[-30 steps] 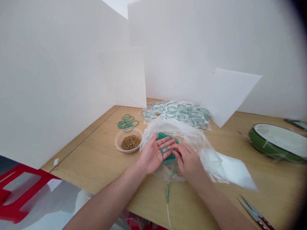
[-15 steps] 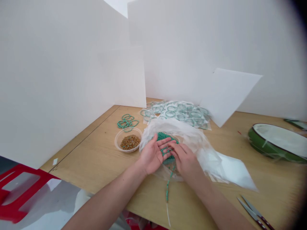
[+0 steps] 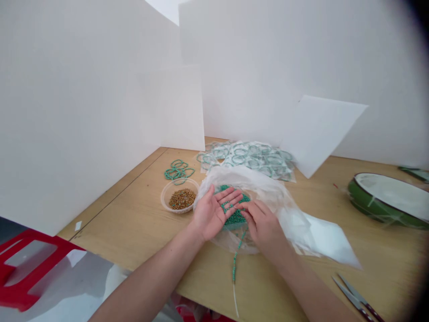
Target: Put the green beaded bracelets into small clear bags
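Observation:
My left hand (image 3: 212,213) lies palm up with its fingers spread, and a few green beads rest across the fingers. My right hand (image 3: 264,230) is palm down, its fingertips at my left fingers on a strand of green turquoise-like beads (image 3: 237,257). The strand hangs toward the table and ends in a bare white thread (image 3: 235,302). Under my hands, a heap of loose green beads (image 3: 235,218) sits in a thin transparent plastic bag (image 3: 241,176). My hands hide part of the heap.
On the wooden table (image 3: 134,232) stand a small plastic bowl (image 3: 164,199) of brown beads and a loose bundle of green bead loops (image 3: 179,172). Bagged bead loops (image 3: 244,156) lie behind. A green enamel basin (image 3: 378,208) and scissors (image 3: 355,298) lie right; white boards (image 3: 83,103) stand behind.
My right hand has shifted slightly right and back from my left hand. My left fingers have spread a little over the beads, leaving more of the heap visible.

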Demonstrator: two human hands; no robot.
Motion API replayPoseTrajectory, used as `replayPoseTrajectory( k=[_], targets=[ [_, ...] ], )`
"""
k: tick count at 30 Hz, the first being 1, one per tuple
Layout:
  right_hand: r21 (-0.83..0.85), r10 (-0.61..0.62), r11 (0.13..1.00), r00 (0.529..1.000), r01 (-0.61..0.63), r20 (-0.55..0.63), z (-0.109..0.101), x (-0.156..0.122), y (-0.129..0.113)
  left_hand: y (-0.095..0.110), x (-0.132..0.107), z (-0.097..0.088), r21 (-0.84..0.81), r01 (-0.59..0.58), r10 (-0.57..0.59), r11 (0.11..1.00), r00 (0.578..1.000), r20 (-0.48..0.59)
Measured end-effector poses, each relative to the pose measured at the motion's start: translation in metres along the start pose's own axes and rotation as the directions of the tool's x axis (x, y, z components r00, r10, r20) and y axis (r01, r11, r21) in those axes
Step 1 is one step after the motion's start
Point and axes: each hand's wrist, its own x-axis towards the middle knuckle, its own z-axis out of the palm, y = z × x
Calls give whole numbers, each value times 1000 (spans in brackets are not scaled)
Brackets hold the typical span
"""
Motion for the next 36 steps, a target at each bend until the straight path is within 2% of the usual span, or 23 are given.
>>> replayPoseTrajectory(
  k=[10,23,36],
  targets=[
    [-24,-3,1000,999,4,37,2,0,0,-1,-2,0,37,15,-15,999,1000,7],
    [-72,-36,997,999,38,30,6,-2,2,-1,-1,-2,-3,52,-52,999,998,33],
    [-37,-37,999,999,38,17,5,0,0,-1,0,-2,-19,31,-30,999,999,25]
  ],
)
